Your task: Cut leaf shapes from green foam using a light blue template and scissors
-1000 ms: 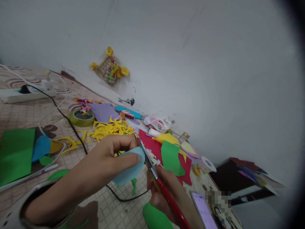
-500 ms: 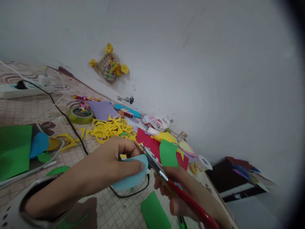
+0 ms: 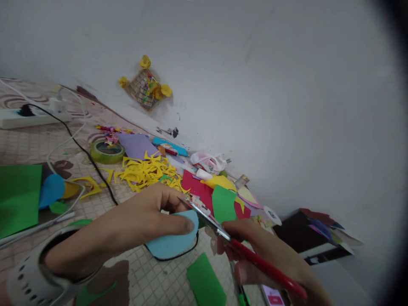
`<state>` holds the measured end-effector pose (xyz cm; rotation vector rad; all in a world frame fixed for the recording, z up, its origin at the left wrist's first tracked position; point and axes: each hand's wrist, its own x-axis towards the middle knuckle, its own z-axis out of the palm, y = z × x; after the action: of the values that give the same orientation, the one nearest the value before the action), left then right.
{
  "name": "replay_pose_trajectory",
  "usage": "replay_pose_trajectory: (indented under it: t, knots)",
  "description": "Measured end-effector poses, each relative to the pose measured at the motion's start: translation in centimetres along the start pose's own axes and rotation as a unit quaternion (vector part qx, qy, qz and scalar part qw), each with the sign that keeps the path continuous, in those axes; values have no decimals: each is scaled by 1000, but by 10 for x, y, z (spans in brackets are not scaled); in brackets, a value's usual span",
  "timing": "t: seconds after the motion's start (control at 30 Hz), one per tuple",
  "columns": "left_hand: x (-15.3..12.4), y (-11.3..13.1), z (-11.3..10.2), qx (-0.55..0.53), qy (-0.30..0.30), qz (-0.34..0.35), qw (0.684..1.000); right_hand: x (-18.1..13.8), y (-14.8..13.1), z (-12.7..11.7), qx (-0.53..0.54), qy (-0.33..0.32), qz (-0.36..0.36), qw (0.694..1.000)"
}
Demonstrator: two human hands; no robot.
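Note:
My left hand pinches a rounded piece of light blue paper, thumb on top and fingers behind. A bit of green shows at the paper's far edge, partly hidden by the blades. In my right hand is a pair of scissors with red handles. Their metal blades point up and left, lying at the paper's upper edge near my left fingertips, and look nearly closed. Below the hands a green paper strip lies on the table.
Yellow paper scraps are heaped beyond my left hand, near a tape roll and a purple sheet. A black cable runs from a power strip. Green and red sheets lie around. A phone sits bottom right.
The scissor blades have come closer together at the paper's edge. The light blue paper has tilted to face me more, and my right hand has shifted slightly right.

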<state>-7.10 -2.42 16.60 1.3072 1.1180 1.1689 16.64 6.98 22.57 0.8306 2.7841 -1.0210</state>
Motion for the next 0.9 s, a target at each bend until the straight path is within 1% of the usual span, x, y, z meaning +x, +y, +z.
replay_pose_trajectory:
  t: [0.17,0.3,0.43,0.53,0.7,0.9]
  knots:
    - [-1,-1,0,-30,-21,16,999,-2,5,0,-2,1,-12,1000]
    - [-1,-4,0,-39,-12,27,999,-2,8,0,1,-6,-5,1000]
    - [-1,-3,1,-46,-21,41,998,-1,7,-1,18,-8,-13,1000]
    - [-1,0,2,-52,-25,36,998,-2,8,-1,16,-5,-13,1000]
    - [-1,3,1,-47,-48,34,997,-3,6,-1,14,-5,-13,1000]
    - [0,2,1,-35,-34,12,999,-2,11,-2,-17,17,-13,1000]
